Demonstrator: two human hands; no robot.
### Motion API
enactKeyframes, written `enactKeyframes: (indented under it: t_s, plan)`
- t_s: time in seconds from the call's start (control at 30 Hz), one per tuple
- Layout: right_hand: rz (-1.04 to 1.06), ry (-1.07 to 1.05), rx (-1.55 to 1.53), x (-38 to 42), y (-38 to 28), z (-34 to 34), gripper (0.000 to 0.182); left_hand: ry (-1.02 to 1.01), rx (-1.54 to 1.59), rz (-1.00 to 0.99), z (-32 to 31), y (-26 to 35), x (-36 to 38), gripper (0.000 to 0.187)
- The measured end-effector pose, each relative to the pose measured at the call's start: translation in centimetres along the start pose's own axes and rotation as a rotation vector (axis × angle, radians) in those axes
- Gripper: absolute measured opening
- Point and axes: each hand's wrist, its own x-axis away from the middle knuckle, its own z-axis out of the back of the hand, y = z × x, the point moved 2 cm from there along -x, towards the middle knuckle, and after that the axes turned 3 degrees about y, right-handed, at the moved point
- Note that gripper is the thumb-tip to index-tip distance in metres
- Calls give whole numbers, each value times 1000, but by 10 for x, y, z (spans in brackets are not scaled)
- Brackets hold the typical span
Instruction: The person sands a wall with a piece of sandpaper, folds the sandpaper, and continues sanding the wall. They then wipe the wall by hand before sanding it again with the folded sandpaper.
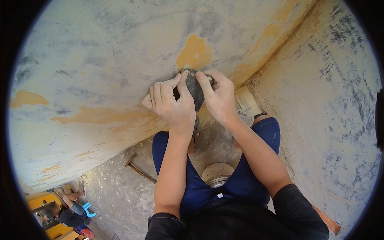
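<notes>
In the middle of the head view, my left hand and my right hand grip a dark grey, thin piece from both sides. Thumbs and fingertips pinch its upper edge, and pale dust coats the fingers. What it is made of I cannot make out. The piece is held close to the wall, just below a bare orange patch. Whether it touches the surface is hard to tell. Grey-white coating with more orange streaks covers the wall around my hands.
A second wall meets this one at a corner on the right. Between my legs stands a round pale container. A long-handled tool lies on the floor. At lower left are another person and a blue plastic stool.
</notes>
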Motion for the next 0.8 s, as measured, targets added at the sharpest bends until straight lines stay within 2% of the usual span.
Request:
enactKeyframes:
  t_s: [0.03,0.1,0.2,0.53,0.7,0.8]
  plan:
    - [-8,0,2,2,-1,-1,22,-7,-2,3,3,0,1,20]
    - [226,104,121,0,-14,0,18,-10,73,57,7,-2,-1,20]
    - [268,76,197,-4,-22,1,17,-42,61,96,10,-5,-2,21]
    - [316,174,145,-8,-13,-12,15,-36,46,73,6,-5,-3,20]
    - [98,227,-252,-3,-9,-20,20,-51,28,80,8,-2,0,19]
    - [159,233,-147,-1,-2,-22,18,-78,41,74,6,-5,0,18]
